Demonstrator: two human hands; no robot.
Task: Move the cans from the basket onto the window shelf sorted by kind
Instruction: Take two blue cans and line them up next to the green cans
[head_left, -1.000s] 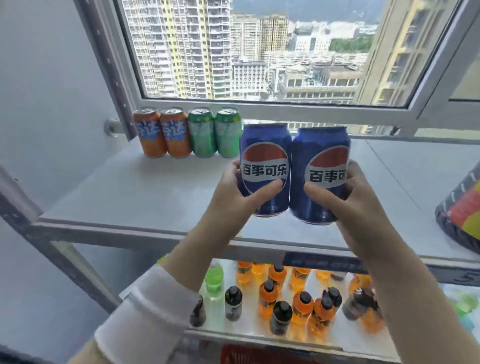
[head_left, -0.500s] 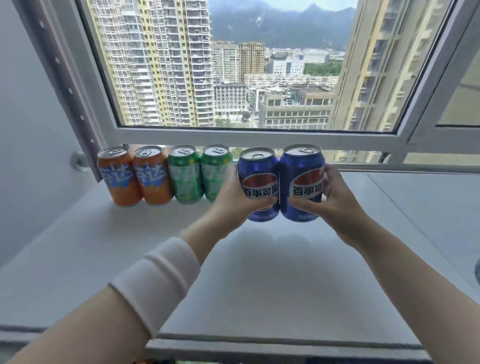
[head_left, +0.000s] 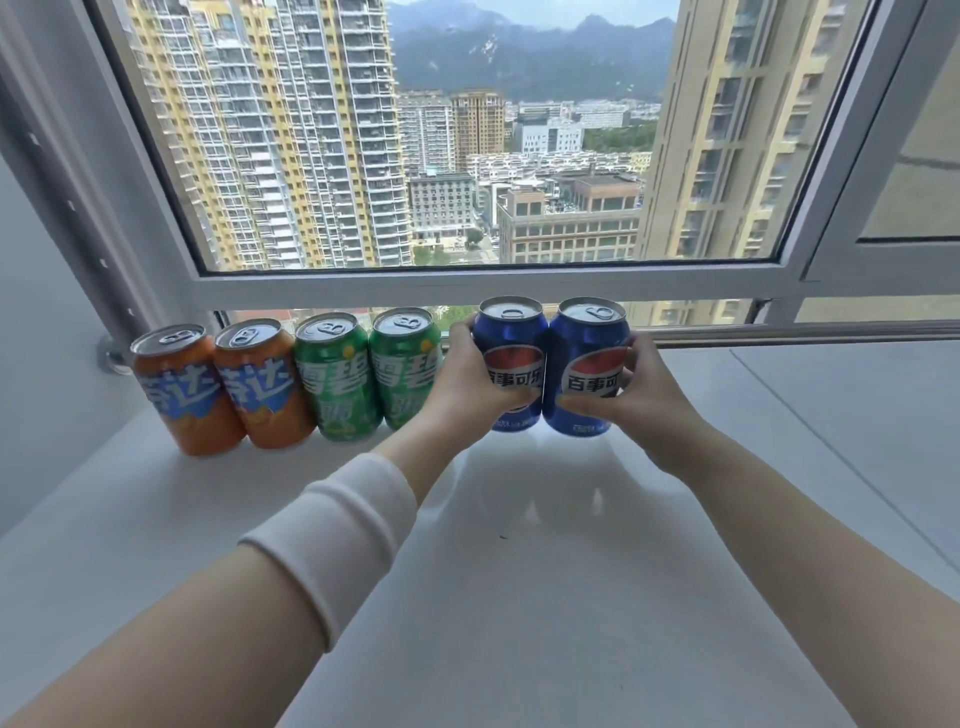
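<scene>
White window shelf (head_left: 597, 582) is running beneath a grey-framed window (head_left: 467, 285). Orange Fanta cans (head_left: 184, 389) and green Sprite cans (head_left: 335, 379) are standing in pairs along its back. Left hand (head_left: 465, 387) is gripping the left Pepsi can (head_left: 511, 332), right hand (head_left: 641, 395) gripping the right Pepsi can (head_left: 587, 340). The two are touching, just right of the green pair, which the left hand is partly hiding.

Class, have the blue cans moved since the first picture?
Yes. The blue cans went from the shelf's front edge back beside the green cans.
</scene>
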